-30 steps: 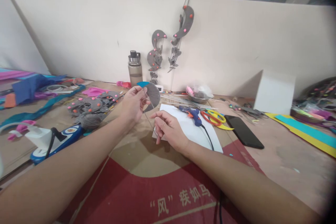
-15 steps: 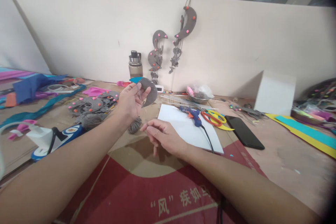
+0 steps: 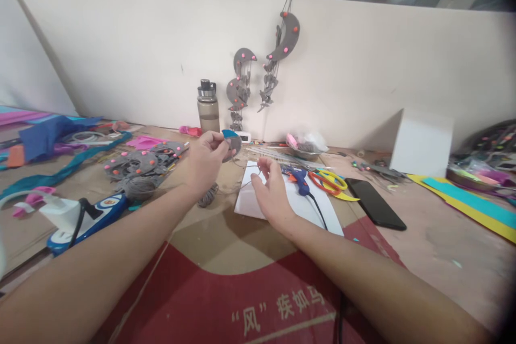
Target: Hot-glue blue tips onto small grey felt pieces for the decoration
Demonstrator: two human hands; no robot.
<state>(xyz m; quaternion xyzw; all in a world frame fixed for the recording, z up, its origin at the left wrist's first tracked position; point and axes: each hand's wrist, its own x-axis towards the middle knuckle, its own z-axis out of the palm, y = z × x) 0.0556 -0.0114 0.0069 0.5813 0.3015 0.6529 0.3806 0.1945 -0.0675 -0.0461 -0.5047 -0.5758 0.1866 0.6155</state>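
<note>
My left hand (image 3: pixel 207 161) holds up a grey felt crescent with a blue edge (image 3: pixel 233 141) above the table. A thin grey thread (image 3: pixel 245 167) runs from the crescent toward my right hand (image 3: pixel 271 188), which hovers over a white sheet (image 3: pixel 294 201) with its fingers pinching the thread. A small ball of grey yarn (image 3: pixel 207 195) lies on the cardboard below my left hand. A blue glue gun (image 3: pixel 297 177) rests on the white sheet just right of my right hand.
Red and yellow scissors (image 3: pixel 328 179) and a black phone (image 3: pixel 374 202) lie to the right. A bottle (image 3: pixel 208 106) stands at the wall beside hanging grey moon ornaments (image 3: pixel 282 45). A heap of grey felt pieces (image 3: pixel 141 164) and a white-blue device (image 3: pixel 80 214) sit left. A white box (image 3: pixel 421 142) stands right.
My right hand has moved up and right onto the white sheet, drawing the thread. My left hand has turned the crescent more edge-on and lowered it slightly.
</note>
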